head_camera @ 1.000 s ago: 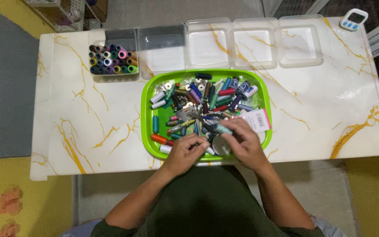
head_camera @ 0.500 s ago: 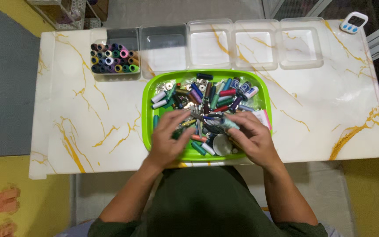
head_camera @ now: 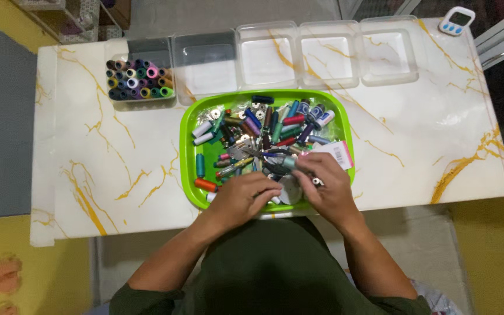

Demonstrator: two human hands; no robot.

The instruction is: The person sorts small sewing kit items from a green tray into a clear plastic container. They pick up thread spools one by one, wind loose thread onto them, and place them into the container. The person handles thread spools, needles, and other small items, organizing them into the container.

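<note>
While both hands worked at the near edge of the green tray (head_camera: 189, 153), the step in hand looked like picking thread spools out of the mixed pile for sorting. The left hand (head_camera: 241, 198) lay curled over the tray's near rim, its fingers (head_camera: 268, 191) pressed together around something small that the view hid, so what they gripped could not be told. The right hand (head_camera: 325, 188) sat just beside it, fingers bent and pinching a teal spool (head_camera: 290, 163) at the tips, touching the heap near a white round bobbin case (head_camera: 290, 192) and a pink-edged label card (head_camera: 336, 153). The tray stood at the middle of the white marble counter (head_camera: 88, 163), close to its near edge; along the far edge ran a row of clear bins (head_camera: 328, 52), and the one at the far left corner, the spool bin (head_camera: 138, 81), was already packed with upright spools. A white timer (head_camera: 456, 20) rested at the far right corner. Judging from this, the next move would call for lifting the pinched spool clear of the tangle without dragging neighbours, then carrying it across to the far left bin. Compared with half a second earlier, the left hand had drawn back from the tray's middle to its near rim and closed, while the right had barely shifted.
</note>
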